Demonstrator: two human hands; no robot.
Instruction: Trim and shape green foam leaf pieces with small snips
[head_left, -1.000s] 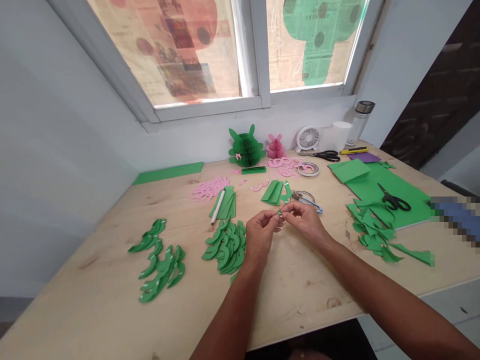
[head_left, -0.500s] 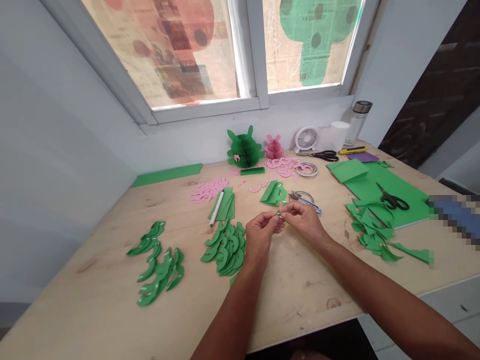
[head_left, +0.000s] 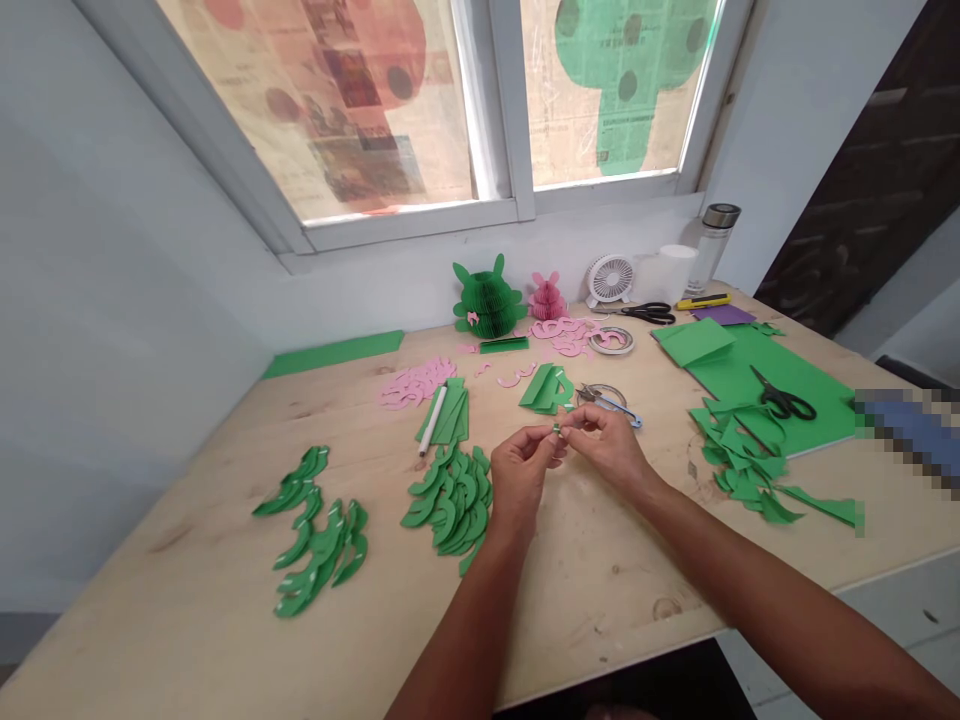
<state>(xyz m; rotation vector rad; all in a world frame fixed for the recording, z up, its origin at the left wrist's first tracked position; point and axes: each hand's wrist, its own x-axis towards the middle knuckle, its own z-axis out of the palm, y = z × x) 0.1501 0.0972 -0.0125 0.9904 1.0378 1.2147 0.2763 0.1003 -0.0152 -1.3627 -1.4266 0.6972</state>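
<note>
Over the middle of the table, my left hand (head_left: 525, 465) and my right hand (head_left: 609, 450) meet at the fingertips. Between them they pinch a small green paper piece (head_left: 556, 428) with a white spot on it; the fingers cover most of it. Left of my left hand lies a heap of curved green paper cutouts (head_left: 454, 500). Just beyond my fingers are folded green paper pieces (head_left: 541, 388) and a roll of tape (head_left: 624, 400) with a blue-handled tool (head_left: 626, 412) across it.
Green curved pieces with white marks (head_left: 322, 560) lie at left. A white pen (head_left: 433, 420) rests on green strips. Pink cutouts (head_left: 420, 382), a green paper figure (head_left: 491, 300) and a small fan (head_left: 610, 280) stand farther back. Black scissors (head_left: 784, 398) and green scraps (head_left: 739, 450) lie right.
The view has shifted very slightly. Both hands stay in the same place, still pinching the small green paper piece.
</note>
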